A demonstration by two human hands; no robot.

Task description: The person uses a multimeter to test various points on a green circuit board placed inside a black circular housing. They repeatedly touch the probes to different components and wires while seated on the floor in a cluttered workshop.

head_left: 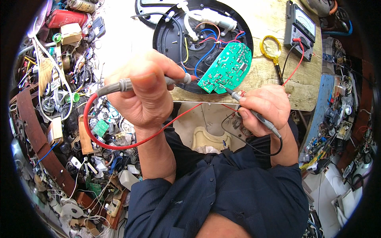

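My left hand point(145, 85) pinches a grey test probe with a red lead point(119, 86). Its red tip reaches the left end of a green circuit board point(228, 67). In my right hand point(268, 107) is a second grey probe with a black lead point(265, 121), its dark tip at the board's lower edge. Whether either tip makes contact is too small to tell. The board lies tilted in a round black housing point(168, 43), joined by blue, red and yellow wires. A white tubular fitting point(214, 19) sits at the housing's far side. The leads run toward an analog multimeter point(300, 31).
A yellow-rimmed magnifying glass point(271, 48) lies on the wooden table point(258, 12), right of the housing. Heaps of electronic scrap point(95, 131) crowd the left side, with a straw brush point(46, 73) among them. More parts point(337, 115) are piled at right. Below the table edge is a cream plastic stool point(210, 139).
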